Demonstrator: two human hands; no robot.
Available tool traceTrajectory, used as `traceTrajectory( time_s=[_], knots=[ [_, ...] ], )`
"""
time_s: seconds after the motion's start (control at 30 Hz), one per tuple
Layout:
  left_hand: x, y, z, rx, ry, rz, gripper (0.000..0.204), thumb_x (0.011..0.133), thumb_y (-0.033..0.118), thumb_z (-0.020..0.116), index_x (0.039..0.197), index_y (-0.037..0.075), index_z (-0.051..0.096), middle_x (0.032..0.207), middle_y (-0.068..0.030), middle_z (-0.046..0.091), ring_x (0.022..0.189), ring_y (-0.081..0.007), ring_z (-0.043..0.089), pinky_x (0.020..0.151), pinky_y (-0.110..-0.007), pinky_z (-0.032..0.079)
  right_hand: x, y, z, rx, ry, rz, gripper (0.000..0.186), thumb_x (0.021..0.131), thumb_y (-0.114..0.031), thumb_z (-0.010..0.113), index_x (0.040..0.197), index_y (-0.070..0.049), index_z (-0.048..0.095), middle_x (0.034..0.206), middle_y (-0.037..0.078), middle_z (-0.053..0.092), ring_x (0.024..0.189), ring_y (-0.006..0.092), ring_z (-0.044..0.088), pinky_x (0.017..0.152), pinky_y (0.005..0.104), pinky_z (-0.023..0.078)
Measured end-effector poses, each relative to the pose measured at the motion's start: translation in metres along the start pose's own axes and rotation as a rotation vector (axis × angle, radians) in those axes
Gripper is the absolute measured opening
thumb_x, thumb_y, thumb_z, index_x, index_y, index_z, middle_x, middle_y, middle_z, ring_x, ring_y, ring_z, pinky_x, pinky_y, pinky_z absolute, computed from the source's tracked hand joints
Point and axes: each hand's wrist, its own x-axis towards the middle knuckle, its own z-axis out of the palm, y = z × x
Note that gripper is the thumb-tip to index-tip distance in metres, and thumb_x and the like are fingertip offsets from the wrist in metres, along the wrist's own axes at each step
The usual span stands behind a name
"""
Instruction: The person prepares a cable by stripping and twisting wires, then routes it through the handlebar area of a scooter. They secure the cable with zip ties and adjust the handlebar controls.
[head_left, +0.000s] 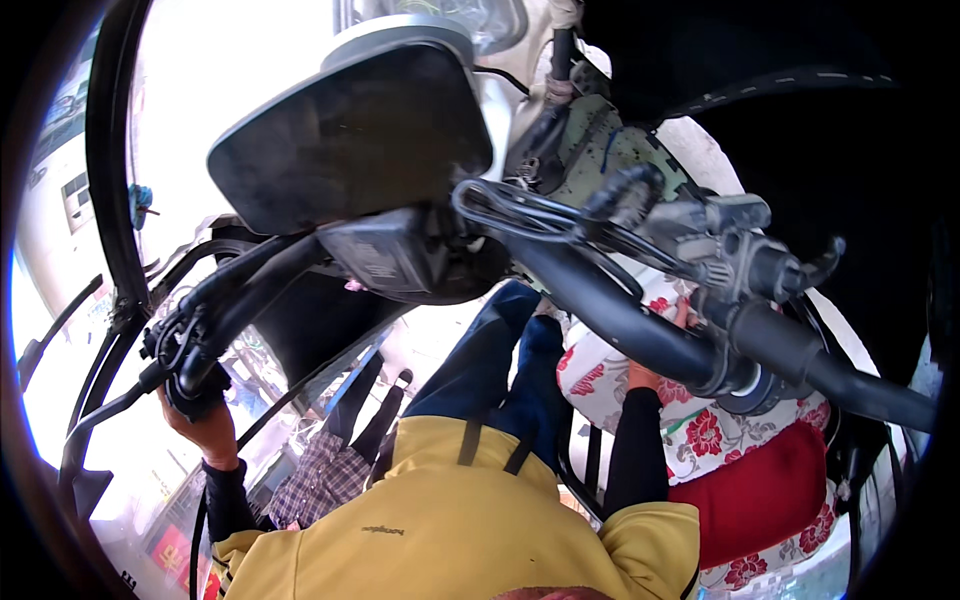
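My left hand (207, 432) is closed around the black left handlebar grip (198, 392), below a brake lever (118, 408). My right hand (645, 376) rests on a white cushion with red flowers (703, 434). The right handlebar tube (610, 305) crosses in front of this hand and hides its middle. Fingertips show past the tube, stretched out over the cloth. Beyond the tube is the right-hand lever and switch cluster (745, 265), apart from my right hand.
A dark, white-backed mirror or panel (350, 140) stands ahead above a black box-shaped unit (385, 255). A black frame post (115, 150) rises at the left. Outside, a person in a checked shirt (320, 478) is nearby. A red cloth (755, 495) lies beside my right arm.
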Motion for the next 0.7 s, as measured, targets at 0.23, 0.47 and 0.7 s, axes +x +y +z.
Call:
traceTrajectory(
  time_s=[0.23, 0.47, 0.7],
  knots=[
    [-0.001, -0.007, 0.003, -0.037, 0.002, -0.059, 0.053, 0.093, 0.002, 0.077, 0.143, -0.004, 0.060, 0.123, -0.0156, 0.075, 0.115, -0.0259, 0.071, 0.106, -0.038, 0.049, 0.002, -0.005, 0.004, 0.039, 0.022, -0.014, 0.061, 0.095, -0.043, 0.067, 0.146, -0.011, 0.054, 0.135, 0.021, 0.049, 0.128, 0.0418, 0.043, 0.109, 0.0582, 0.030],
    [0.007, 0.005, 0.007, -0.013, 0.082, 0.013, 0.057, 0.093, 0.006, 0.078, 0.146, 0.000, 0.060, 0.123, -0.0150, 0.076, 0.113, -0.0240, 0.073, 0.102, -0.034, 0.051, 0.018, -0.010, -0.011, 0.130, 0.058, 0.006, 0.060, 0.095, -0.043, 0.067, 0.145, -0.014, 0.055, 0.132, 0.019, 0.050, 0.126, 0.0394, 0.044, 0.108, 0.0567, 0.030],
    [0.014, 0.025, 0.014, 0.046, 0.189, -0.009, 0.050, 0.082, 0.012, 0.087, 0.129, 0.009, 0.070, 0.112, -0.0153, 0.076, 0.105, -0.0336, 0.075, 0.093, -0.039, 0.054, 0.027, -0.016, -0.020, 0.151, 0.075, 0.046, 0.059, 0.094, -0.043, 0.067, 0.146, -0.018, 0.058, 0.134, 0.015, 0.052, 0.128, 0.0361, 0.047, 0.106, 0.0554, 0.033]
  ],
)
